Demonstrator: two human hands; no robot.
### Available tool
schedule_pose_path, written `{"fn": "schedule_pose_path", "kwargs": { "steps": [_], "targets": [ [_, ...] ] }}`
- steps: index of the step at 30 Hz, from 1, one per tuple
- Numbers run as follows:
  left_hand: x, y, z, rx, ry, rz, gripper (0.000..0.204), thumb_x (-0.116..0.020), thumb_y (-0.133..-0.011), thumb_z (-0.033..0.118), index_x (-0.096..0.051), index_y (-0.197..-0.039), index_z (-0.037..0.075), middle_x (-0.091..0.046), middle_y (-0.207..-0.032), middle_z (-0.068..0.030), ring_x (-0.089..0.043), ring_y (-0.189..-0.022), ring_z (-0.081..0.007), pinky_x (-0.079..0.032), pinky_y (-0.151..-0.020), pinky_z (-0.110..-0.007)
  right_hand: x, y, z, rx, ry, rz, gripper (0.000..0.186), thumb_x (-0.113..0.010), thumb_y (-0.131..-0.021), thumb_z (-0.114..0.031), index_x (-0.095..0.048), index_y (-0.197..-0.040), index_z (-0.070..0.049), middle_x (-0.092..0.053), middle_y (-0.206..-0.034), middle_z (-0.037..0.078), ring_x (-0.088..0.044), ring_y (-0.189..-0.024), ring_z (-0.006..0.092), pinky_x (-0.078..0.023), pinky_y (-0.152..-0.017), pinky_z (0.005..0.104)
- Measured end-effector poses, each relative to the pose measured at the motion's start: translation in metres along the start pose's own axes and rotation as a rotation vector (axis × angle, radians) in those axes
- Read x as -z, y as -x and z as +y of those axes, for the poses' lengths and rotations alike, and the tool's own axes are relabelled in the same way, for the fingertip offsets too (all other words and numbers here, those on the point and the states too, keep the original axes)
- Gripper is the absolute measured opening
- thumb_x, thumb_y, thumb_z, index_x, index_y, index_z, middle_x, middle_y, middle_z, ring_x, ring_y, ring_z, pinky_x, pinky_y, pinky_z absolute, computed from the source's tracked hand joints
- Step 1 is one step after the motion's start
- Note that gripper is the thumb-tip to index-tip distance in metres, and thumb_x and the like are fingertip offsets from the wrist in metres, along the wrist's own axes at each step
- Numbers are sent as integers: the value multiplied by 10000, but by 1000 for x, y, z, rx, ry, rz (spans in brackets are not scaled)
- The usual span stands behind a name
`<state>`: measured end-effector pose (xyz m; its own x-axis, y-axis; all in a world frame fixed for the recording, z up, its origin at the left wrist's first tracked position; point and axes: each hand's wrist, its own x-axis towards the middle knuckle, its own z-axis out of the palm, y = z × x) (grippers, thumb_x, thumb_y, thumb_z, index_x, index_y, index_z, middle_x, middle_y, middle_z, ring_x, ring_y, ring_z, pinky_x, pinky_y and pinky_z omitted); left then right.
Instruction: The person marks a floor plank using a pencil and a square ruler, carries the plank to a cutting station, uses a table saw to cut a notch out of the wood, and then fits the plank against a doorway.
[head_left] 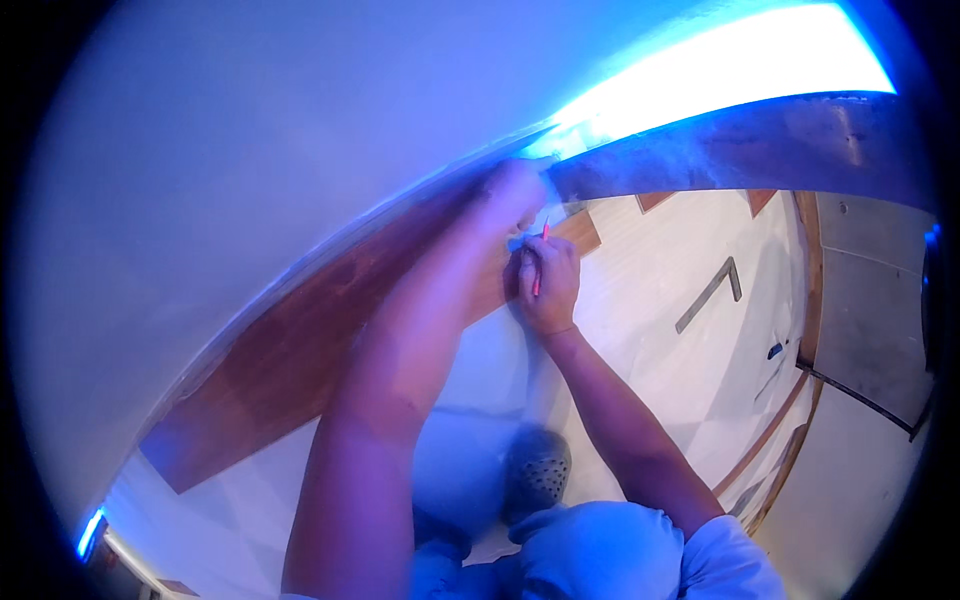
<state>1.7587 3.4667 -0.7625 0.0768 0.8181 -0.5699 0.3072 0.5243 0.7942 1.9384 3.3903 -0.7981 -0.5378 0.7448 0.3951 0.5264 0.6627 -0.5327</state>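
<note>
My left hand (515,195) is raised at the junction of the pale wall (200,150) and a dark blue-lit board (740,150), its fingers curled and partly washed out by blue glare; what they hold I cannot make out. Just below it, my right hand (550,285) grips a red pencil (540,270), its upper end close to my left hand. Beneath both hands runs a reddish-brown board (250,390) along the wall, with a lighter wooden plank (575,240) beside it.
A metal square (705,295) and a small dark tool (775,350) lie on the pale floor (640,360). A grey shoe (535,470) is below my arms. Wooden strips (760,450) lie at the right, by grey panels (865,270). A very bright light (730,55) glows at the top.
</note>
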Motion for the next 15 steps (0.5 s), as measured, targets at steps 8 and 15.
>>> {"fn": "schedule_pose_path", "kwargs": {
  "steps": [8,15],
  "targets": [
    [-22,-39,-21,-220,-531,209,935,-658,-746,-49,-420,-1578,306,-731,-1020,-250,-728,-968,-370,-594,-775,-467,-1,0,1,-19,36,-22,281,-657,-882,-27,-613,-1160,-22,-638,-1067,188,-587,-1019,380,-468,-914,475],
    [-4,-2,2,16,153,71,711,-447,-911,4,-410,-1585,226,-692,-765,-152,-661,-536,-228,-554,-483,-379,-1,1,2,-52,31,-45,277,-646,-886,-36,-618,-1161,-23,-633,-1078,197,-579,-1029,381,-461,-923,477]
  ]
}}
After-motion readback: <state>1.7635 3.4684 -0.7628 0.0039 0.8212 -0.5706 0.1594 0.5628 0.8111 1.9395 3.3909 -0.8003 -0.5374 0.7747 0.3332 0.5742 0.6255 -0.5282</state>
